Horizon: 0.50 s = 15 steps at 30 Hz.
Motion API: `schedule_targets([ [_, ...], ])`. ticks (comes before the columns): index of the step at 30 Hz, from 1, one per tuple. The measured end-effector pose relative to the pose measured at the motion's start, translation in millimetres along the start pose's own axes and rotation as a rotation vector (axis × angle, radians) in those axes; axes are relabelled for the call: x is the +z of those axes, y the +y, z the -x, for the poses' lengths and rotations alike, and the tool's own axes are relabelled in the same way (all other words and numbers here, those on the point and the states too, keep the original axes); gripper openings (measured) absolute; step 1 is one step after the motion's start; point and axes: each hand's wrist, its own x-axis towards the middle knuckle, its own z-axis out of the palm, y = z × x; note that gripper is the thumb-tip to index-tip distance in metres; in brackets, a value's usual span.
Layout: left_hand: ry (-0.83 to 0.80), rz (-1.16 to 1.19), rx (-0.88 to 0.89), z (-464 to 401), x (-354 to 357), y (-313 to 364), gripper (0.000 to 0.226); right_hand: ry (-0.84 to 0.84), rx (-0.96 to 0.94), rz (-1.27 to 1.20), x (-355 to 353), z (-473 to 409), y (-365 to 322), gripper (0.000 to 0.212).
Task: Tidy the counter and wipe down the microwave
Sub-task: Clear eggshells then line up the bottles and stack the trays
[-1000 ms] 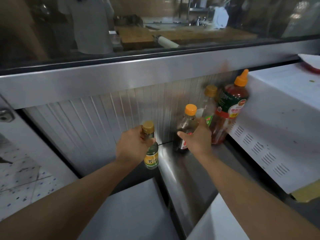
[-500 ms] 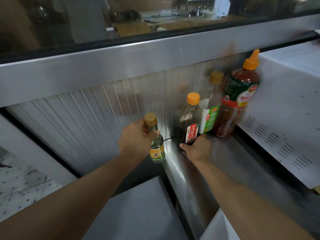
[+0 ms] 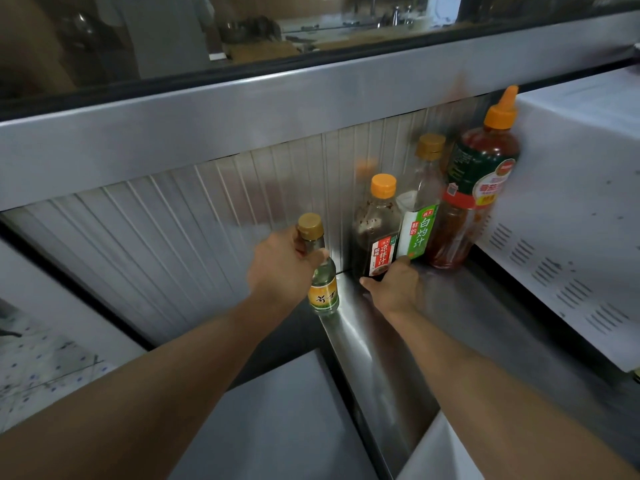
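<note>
- Left hand wrapped round neck of small clear bottle, fingers clamped on it just under gold cap; btm of bottle at left edge of steel counter, can't tell if resting or just off it.
- Small bottle's label: yellow w/ green band, dark script, not legible.
- Right hand low on counter, thumb & fingers apart, touching base of dark sauce bottle; not closed round it, palm side hidden.
- Dark bottle: orange cap, red & white label, Chinese chars "凉拌汁", small green logo on top corner.
- Just beside it on right, touching: clear bottle, gold cap, green & white label reading "白灼汁", smaller "鲜的" to left.
- Further right: big chili sauce bottle, orange nozzle cap, dark green upper label, red band, yellow/red patch w/ writing too blurred to read.
- All 3 upright in a row vs ribbed metal back panel, at back of counter.
- White microwave on right, vent slots on side, chili bottle pressed up next to it; specks of dirt on top.
- Glass pane above metal ledge, blurry kitchen behind.
</note>
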Motion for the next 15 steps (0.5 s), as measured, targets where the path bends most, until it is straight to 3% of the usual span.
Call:
schedule_targets([
  [15, 0.068, -0.053, -0.044, -25.3, 40.1, 16.8, 0.021, -0.137, -0.255, 0.213, -47.2, 12.5, 37.0, 0.074],
])
